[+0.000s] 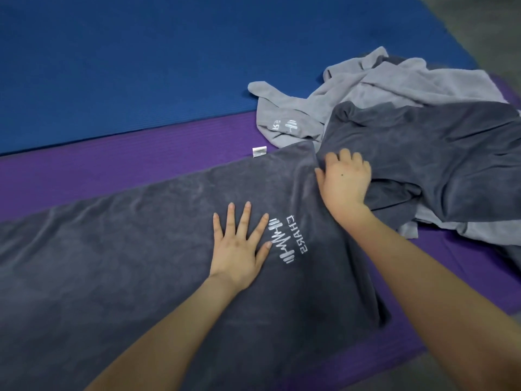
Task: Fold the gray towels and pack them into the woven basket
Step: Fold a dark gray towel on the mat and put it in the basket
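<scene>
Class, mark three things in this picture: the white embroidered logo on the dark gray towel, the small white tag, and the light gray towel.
white embroidered logo (287, 240), head view, on its zigzag middle.
small white tag (259, 151), head view, on its centre.
light gray towel (363, 88), head view, on its crumpled upper folds.

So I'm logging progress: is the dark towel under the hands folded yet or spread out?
Spread out. The dark towel lies in one long flat strip across the purple mat, left hand flat on it.
</scene>
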`<action>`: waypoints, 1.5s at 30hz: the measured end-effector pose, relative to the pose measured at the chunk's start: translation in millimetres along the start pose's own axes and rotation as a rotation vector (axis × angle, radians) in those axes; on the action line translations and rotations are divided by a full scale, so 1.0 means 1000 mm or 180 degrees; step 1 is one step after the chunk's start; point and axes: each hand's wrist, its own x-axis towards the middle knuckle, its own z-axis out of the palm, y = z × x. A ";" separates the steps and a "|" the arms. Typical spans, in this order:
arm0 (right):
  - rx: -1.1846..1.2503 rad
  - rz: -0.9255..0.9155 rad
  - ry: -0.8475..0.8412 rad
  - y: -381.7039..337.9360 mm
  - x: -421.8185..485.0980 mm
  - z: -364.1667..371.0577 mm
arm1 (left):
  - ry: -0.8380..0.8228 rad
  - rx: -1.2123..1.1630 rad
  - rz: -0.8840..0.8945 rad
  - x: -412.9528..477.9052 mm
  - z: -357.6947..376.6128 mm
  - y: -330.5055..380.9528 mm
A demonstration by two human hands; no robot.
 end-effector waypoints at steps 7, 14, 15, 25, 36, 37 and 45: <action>0.0258 0.0462 -0.0635 0.060 -0.140 -0.012 | 0.0070 -0.0238 0.0166 -0.012 -0.015 0.009; 0.0887 0.0970 -0.1427 0.070 -0.174 -0.044 | 0.0706 -0.1256 0.0129 -0.052 -0.036 0.020; 0.1127 0.1006 -0.1347 0.059 -0.169 -0.057 | 0.0529 -0.1579 -0.0113 -0.059 -0.042 0.018; 0.1453 -0.1361 -0.2270 -0.099 -0.197 -0.132 | -0.1289 -0.4864 -0.2723 -0.145 -0.068 -0.037; 0.0978 -0.1076 -0.1217 -0.126 -0.121 -0.061 | -0.0671 -0.4434 -0.2893 -0.152 -0.035 -0.024; 0.1004 -0.1083 -0.1078 -0.131 -0.109 -0.054 | -0.0620 -0.4287 -0.2904 -0.151 -0.032 -0.024; 0.0578 -0.1622 -0.0861 -0.192 -0.020 -0.017 | -0.0479 -0.3797 -0.2828 -0.152 -0.024 -0.025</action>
